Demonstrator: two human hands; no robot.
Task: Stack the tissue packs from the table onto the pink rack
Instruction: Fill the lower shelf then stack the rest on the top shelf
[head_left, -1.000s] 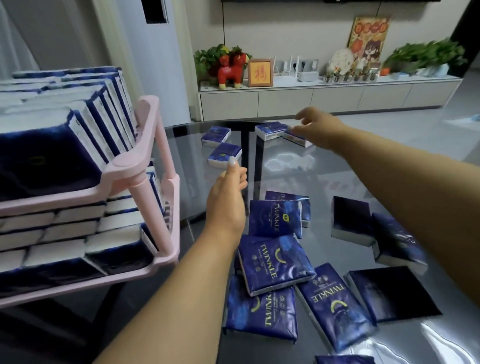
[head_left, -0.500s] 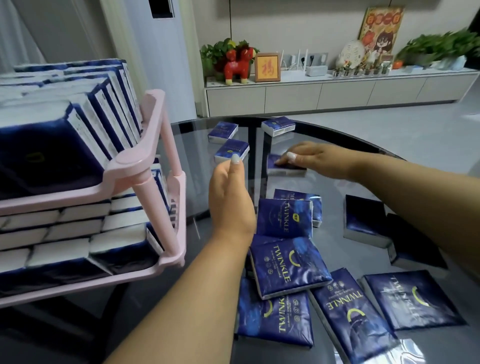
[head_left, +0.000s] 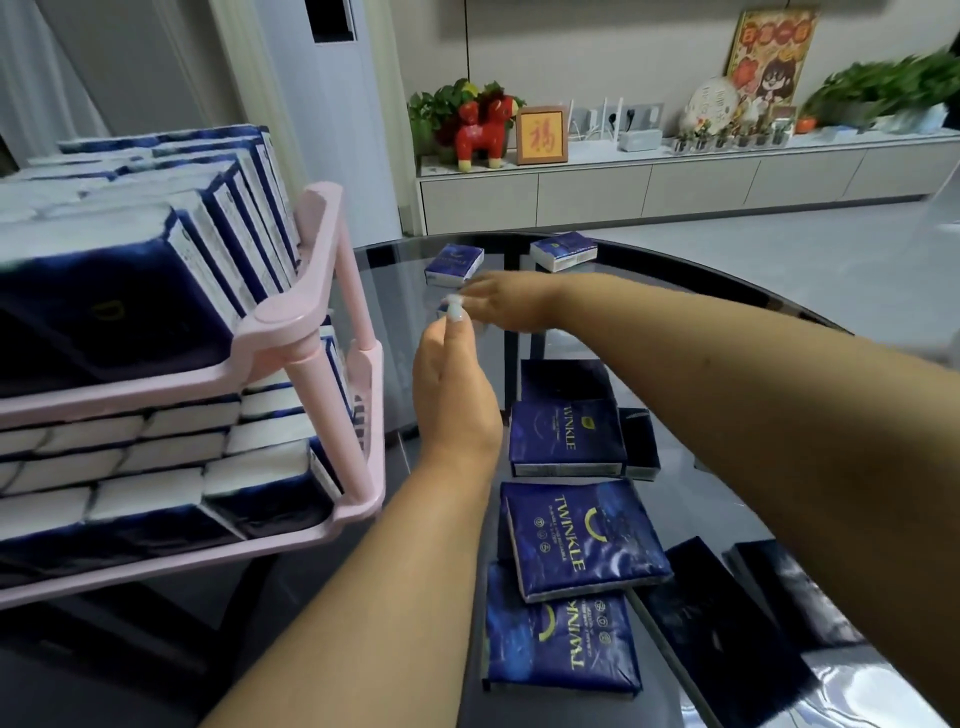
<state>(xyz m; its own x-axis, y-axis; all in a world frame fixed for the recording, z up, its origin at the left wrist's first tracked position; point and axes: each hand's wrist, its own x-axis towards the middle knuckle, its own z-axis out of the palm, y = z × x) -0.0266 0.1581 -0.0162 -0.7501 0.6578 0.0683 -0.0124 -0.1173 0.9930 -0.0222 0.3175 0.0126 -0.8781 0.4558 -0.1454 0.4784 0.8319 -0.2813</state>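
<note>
Glass table (head_left: 649, 322): right hand (head_left: 506, 306) blurred at far packs, grip unclear; left hand (head_left: 457, 395) open, empty. Tissue packs (head_left: 582, 540) lie near; pink rack (head_left: 311, 332) left. Grip one squarely, then lift.

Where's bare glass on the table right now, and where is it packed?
Bare glass lies right of the hands, between the far pack and the right forearm. A narrower strip runs between the pink rack and the left hand. The near packs are crowded and overlapping.
</note>
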